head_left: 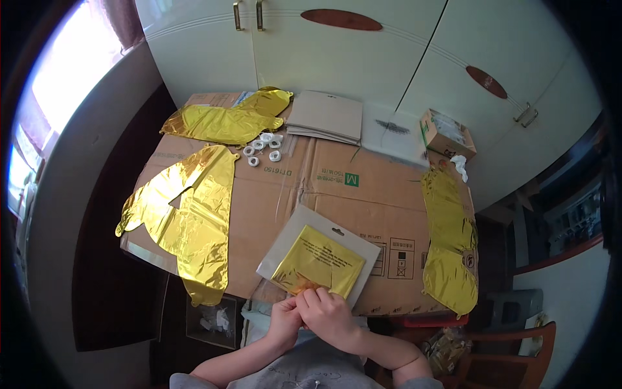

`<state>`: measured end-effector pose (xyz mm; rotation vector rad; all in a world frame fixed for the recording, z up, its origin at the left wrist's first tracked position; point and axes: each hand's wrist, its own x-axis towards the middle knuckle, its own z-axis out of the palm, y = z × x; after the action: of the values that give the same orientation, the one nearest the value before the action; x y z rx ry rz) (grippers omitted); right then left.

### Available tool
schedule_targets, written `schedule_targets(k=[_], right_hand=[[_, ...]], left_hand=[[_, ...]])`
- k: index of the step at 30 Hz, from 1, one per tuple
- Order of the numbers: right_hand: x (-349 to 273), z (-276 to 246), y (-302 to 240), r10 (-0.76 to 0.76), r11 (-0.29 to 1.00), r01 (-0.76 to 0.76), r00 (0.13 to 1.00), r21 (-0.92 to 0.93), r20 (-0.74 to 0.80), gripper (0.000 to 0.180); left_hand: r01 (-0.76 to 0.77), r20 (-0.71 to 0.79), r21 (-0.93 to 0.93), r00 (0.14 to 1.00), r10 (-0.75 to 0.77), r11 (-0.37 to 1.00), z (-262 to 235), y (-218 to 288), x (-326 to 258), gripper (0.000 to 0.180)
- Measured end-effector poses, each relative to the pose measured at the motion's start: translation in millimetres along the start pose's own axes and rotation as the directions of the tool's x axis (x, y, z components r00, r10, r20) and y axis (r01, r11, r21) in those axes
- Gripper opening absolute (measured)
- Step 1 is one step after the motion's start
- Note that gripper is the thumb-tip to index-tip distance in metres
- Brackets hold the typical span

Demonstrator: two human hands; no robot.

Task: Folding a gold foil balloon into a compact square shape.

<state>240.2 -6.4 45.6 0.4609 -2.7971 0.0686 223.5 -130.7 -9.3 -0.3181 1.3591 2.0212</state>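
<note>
A flat package point(267, 264) lies at the near middle of the cardboard, turned at an angle. It has a grey card with a hang hole and a folded gold foil balloon point(324, 259) with dark print. My left hand point(285, 322) and my right hand point(327, 319) meet at its near edge, fingers pinched together. Whatever they grip is small or hidden behind the fingers. An orange-brown patch point(306, 284) shows just beyond my fingertips. Flat gold foil balloons lie around: one at the near left point(201, 227), one at the far left point(227, 123), one along the right edge point(448, 249).
White ribbon rolls point(257, 145) sit at the far left middle. Beside them are a stack of grey cards point(325, 117), a clear plastic sheet point(392, 137) and a small open box point(448, 133). A wooden chair point(518, 363) stands at right; a bin point(210, 324) is below left.
</note>
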Motion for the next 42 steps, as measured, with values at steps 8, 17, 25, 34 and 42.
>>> schedule_targets(k=[8,17,25,34,42], right_hand=[[-10,1,18,0.001,1.000,0.001,0.998,0.024,-0.069,0.019],[-18,16,21,0.108,0.991,-0.104,0.993,0.088,-0.049,0.041],[-23,26,19,0.125,0.988,-0.121,0.991,0.097,-0.043,0.035],[-23,26,21,0.117,0.989,-0.113,0.992,0.093,-0.048,0.037],[-23,26,29,0.137,0.980,-0.131,0.990,0.149,-0.034,0.044]], left_hand=[[0.233,0.195,0.004,0.954,-0.229,0.972,-15,9,-7,0.028],[0.054,0.197,0.390,0.970,-0.140,0.919,-40,24,-17,0.042],[-0.466,0.550,0.834,0.744,0.380,-0.295,-52,31,-14,0.050],[-0.447,0.512,0.855,0.809,0.290,-0.262,-45,49,-20,0.053],[-0.422,0.401,0.906,0.878,0.260,0.026,-45,53,-12,0.055]])
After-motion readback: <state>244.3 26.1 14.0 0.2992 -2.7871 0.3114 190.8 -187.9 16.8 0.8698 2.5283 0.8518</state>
